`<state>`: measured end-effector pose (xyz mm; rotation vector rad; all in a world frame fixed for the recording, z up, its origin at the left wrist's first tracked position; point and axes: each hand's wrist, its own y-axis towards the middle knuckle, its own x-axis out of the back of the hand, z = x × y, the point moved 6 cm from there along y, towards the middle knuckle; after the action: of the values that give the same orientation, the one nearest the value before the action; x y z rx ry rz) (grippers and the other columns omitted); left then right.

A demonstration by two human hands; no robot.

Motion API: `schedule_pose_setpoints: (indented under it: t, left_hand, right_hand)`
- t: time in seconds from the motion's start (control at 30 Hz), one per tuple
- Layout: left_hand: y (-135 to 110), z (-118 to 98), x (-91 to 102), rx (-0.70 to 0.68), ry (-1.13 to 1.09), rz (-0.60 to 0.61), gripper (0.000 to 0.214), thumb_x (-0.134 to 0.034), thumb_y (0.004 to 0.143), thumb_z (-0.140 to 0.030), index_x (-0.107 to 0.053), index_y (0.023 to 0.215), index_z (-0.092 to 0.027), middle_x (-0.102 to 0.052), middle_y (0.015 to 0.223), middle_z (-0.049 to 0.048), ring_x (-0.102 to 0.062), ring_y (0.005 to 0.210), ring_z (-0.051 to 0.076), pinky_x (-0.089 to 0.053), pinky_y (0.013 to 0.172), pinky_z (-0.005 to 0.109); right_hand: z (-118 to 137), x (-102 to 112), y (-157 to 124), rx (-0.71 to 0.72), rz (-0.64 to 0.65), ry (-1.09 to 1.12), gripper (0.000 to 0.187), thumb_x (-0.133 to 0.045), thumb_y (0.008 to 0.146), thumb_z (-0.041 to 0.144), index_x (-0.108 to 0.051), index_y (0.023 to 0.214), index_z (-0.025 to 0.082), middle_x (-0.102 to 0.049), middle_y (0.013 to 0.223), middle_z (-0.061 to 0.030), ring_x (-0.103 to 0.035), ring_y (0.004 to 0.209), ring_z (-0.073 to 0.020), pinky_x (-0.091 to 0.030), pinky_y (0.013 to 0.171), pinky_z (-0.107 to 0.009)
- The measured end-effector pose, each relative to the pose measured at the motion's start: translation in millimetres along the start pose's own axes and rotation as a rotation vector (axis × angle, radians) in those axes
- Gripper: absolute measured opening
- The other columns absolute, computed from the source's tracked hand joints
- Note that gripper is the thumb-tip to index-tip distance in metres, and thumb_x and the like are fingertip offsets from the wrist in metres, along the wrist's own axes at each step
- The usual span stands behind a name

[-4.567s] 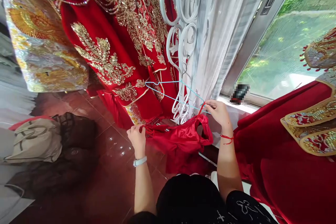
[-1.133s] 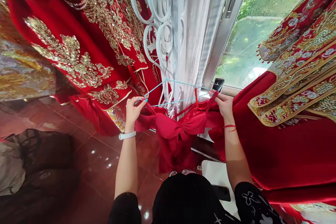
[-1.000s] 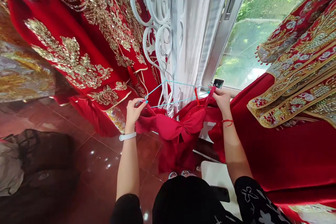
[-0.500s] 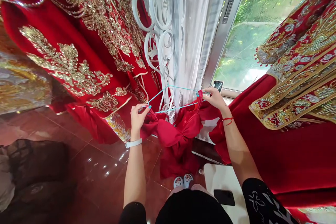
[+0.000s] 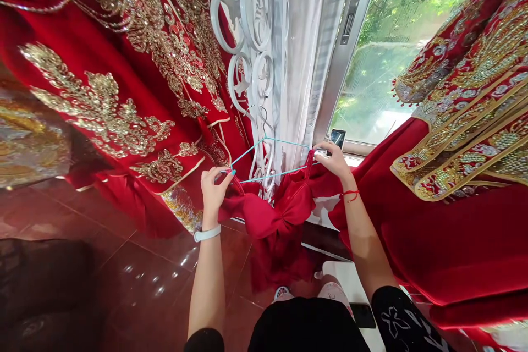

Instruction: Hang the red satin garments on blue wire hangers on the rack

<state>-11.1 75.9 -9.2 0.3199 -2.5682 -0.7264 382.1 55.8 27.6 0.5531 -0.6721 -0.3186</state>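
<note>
A red dress (image 5: 264,219) hangs in front of me from a thin turquoise wire hanger (image 5: 247,153). My left hand (image 5: 214,190) is closed in a pinch on the dress strap at the hanger's left end. At the right end my right hand (image 5: 332,158) pinches the other strap, thumb and fingers together. The hanger's hook points up and away from me, by white scrollwork. Below the gathered bodice, the skirt drops toward the floor.
Red gowns with gold beading (image 5: 124,115) hang on the left, and embroidered red garments (image 5: 466,159) on the right. A white scrollwork stand (image 5: 256,82) rises ahead beside a window (image 5: 371,82). One phone (image 5: 337,138) is near the sill; another (image 5: 363,316) lies on a white seat (image 5: 342,270).
My view has shifted slightly. One leg has moved right toward the white seat, leaving one shoe visible. Both hands keep their pinch on the dress straps.
</note>
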Motion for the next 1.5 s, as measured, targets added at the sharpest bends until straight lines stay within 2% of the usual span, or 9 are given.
schedule_pose_setpoints:
  t: [0.13,0.3,0.37,0.5,0.63,0.9,1.1,1.33,1.5]
  left_hand:
    - [-4,-2,-3.6,-0.02,0.026,0.002,0.017,-0.071,0.085,-0.043,-0.074,0.091,-0.027,-0.066,0.086,0.0034,-0.055,0.092,0.024,-0.048,0.092,0.042]
    - [-27,12,3.0,0.021,-0.151,-0.072,0.058,-0.077,0.08,-0.047,-0.059,0.133,-0.032,-0.058,0.134,0.0091,-0.058,0.125,0.027,-0.051,0.103,0.042]
    - [-44,25,3.9,0.091,-0.247,-0.061,0.089,-0.082,0.075,-0.048,-0.039,0.151,-0.033,-0.054,0.145,0.0123,-0.056,0.133,0.027,-0.05,0.108,0.042]
    - [-74,45,-0.3,0.195,-0.386,-0.013,0.108,-0.083,0.072,-0.052,-0.022,0.158,-0.032,-0.061,0.142,0.0157,-0.06,0.133,0.029,-0.049,0.111,0.046]
    - [-88,58,1.1,0.276,-0.379,-0.062,0.095,-0.082,0.069,-0.055,-0.04,0.149,-0.025,-0.066,0.136,0.017,-0.068,0.121,0.031,-0.054,0.105,0.048]
    - [-85,41,28.7,0.321,-0.282,-0.18,0.049,-0.074,0.077,-0.045,-0.067,0.116,-0.017,-0.073,0.125,0.0152,-0.068,0.119,0.03,-0.051,0.109,0.049]
    - [-39,-8,47.5,0.139,-0.032,0.044,0.041,-0.072,0.079,-0.043,-0.071,0.113,-0.019,-0.076,0.12,0.009,-0.068,0.115,0.028,-0.049,0.109,0.044]
    - [0,-46,12.2,-0.035,0.242,0.445,0.042,-0.07,0.085,-0.04,-0.068,0.123,-0.022,-0.074,0.124,0.0085,-0.067,0.115,0.028,-0.047,0.108,0.046]
    - [-4,-47,-4.4,-0.053,0.252,0.344,0.031,-0.063,0.091,-0.039,-0.067,0.117,-0.022,-0.072,0.124,0.0076,-0.067,0.115,0.025,-0.049,0.105,0.039]
  right_hand:
    - [7,3,-9,0.056,-0.172,-0.039,0.016,-0.054,0.075,0.026,-0.068,0.085,0.024,-0.073,0.1,-0.005,-0.063,0.101,-0.0256,-0.047,0.099,-0.047]
    - [41,-22,-61,-0.087,-0.751,-0.053,0.035,-0.048,0.088,0.027,-0.065,0.119,0.024,-0.066,0.114,-0.0136,-0.06,0.116,-0.0324,-0.047,0.103,-0.053]
    - [66,-74,-58,-0.025,-0.435,0.121,0.032,-0.049,0.09,0.028,-0.067,0.116,0.026,-0.069,0.106,-0.0113,-0.065,0.107,-0.0306,-0.051,0.098,-0.049]
    - [117,-185,-50,0.129,0.348,0.382,0.046,-0.062,0.09,0.032,-0.062,0.136,0.029,-0.069,0.135,-0.0078,-0.063,0.124,-0.028,-0.041,0.113,-0.048]
    - [119,-226,-43,0.04,0.52,0.31,0.03,-0.066,0.093,0.035,-0.073,0.122,0.029,-0.077,0.122,-0.0064,-0.068,0.115,-0.0291,-0.029,0.116,-0.056]
    - [104,-224,-46,0.007,0.509,0.327,0.02,-0.064,0.096,0.038,-0.078,0.105,0.027,-0.079,0.118,-0.0043,-0.069,0.115,-0.0257,-0.02,0.119,-0.051]
    - [112,-222,-53,0.053,0.494,0.284,0.023,-0.059,0.099,0.038,-0.078,0.108,0.028,-0.079,0.118,-0.0032,-0.069,0.107,-0.0228,-0.022,0.116,-0.048]
    - [111,-221,-47,0.039,0.554,0.225,0.028,-0.055,0.095,0.019,-0.079,0.105,0.025,-0.075,0.121,-0.0078,-0.066,0.109,-0.0263,-0.036,0.101,-0.046]
    - [112,-197,-45,0.139,0.514,0.479,0.031,-0.051,0.092,0.018,-0.077,0.11,0.023,-0.072,0.116,-0.0086,-0.066,0.109,-0.0227,-0.044,0.101,-0.042]
